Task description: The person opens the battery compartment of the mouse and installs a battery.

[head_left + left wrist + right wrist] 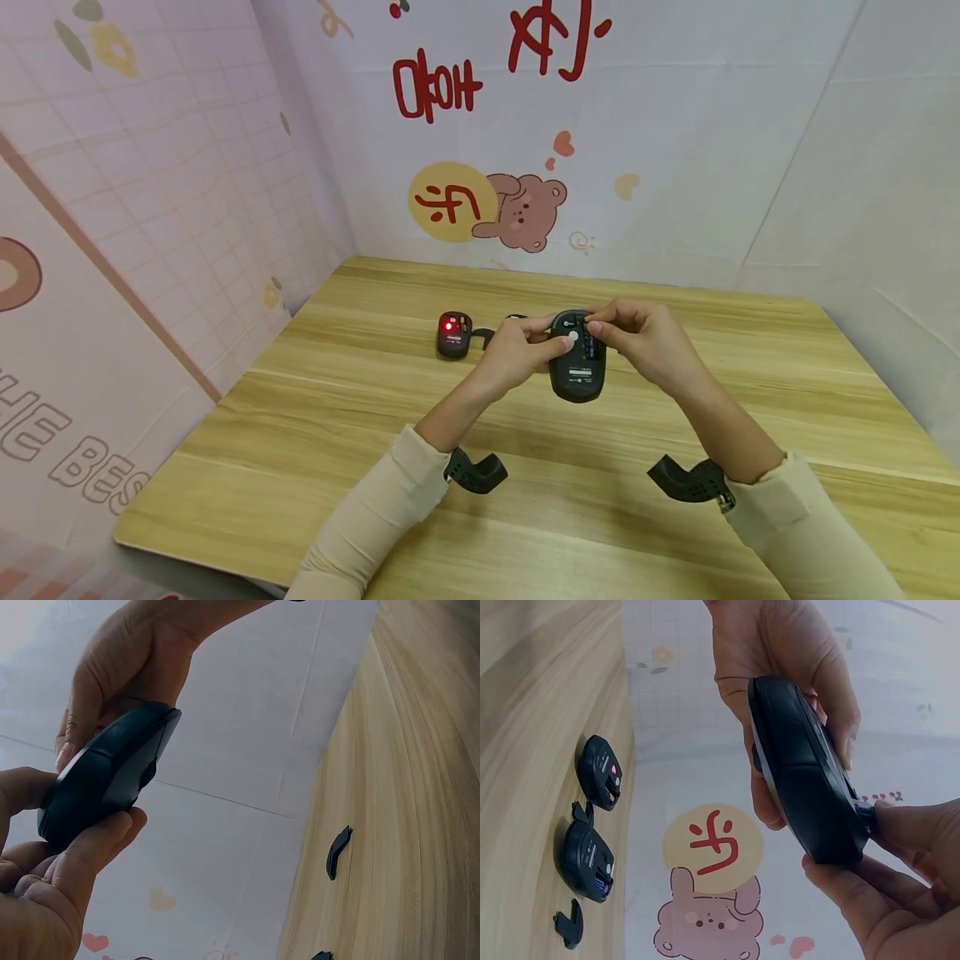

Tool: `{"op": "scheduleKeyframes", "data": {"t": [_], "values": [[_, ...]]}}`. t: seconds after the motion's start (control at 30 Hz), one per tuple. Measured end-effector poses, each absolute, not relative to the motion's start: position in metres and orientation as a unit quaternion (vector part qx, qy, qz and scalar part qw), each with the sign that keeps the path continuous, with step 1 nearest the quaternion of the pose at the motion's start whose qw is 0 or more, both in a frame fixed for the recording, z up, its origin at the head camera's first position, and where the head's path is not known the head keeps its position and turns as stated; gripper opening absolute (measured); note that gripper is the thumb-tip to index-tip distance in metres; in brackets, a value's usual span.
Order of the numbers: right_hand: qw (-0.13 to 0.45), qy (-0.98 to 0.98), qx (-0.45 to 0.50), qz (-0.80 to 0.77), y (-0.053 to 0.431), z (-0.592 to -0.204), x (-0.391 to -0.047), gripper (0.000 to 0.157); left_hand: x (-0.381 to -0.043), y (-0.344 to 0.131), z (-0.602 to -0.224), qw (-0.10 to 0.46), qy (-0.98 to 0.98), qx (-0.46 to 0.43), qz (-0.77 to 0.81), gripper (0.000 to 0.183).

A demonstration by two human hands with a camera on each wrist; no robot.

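Note:
My left hand point(521, 348) grips a black computer mouse point(577, 385) above the table, its underside turned toward me in the head view. Along its upper right the battery compartment point(591, 346) is uncovered, with dark blue inside. At that compartment, my right hand point(648, 342) pinches a dark blue battery point(865, 814), which sticks out past the mouse's edge in the right wrist view. How far the battery sits inside is hidden by fingers. The right hand's other fingers point(847, 889) touch the mouse's end.
On the wooden table point(337, 400) lies a mouse point(453, 335), underside up, with a red light. A second upturned mouse point(586, 859) holds blue batteries. Black battery covers point(568, 924) lie about; one cover point(339, 853) is farther right. Black brackets point(480, 473) sit on both wrists.

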State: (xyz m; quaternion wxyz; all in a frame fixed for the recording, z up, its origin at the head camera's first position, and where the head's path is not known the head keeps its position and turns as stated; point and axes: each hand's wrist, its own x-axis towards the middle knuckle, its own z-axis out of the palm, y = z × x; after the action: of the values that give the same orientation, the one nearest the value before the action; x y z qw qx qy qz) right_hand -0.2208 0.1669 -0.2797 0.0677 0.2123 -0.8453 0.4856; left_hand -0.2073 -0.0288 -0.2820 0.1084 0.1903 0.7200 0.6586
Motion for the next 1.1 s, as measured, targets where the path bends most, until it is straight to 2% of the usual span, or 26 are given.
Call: {"op": "scheduleKeyframes", "data": {"t": [1.1], "values": [[0.088, -0.855, 0.197, 0.472, 0.1658, -0.2808, -0.2216, 0.010, -0.2037, -0.0271, -0.2798, 0.104, 0.731, 0.189, 0.648, 0.044]]}}
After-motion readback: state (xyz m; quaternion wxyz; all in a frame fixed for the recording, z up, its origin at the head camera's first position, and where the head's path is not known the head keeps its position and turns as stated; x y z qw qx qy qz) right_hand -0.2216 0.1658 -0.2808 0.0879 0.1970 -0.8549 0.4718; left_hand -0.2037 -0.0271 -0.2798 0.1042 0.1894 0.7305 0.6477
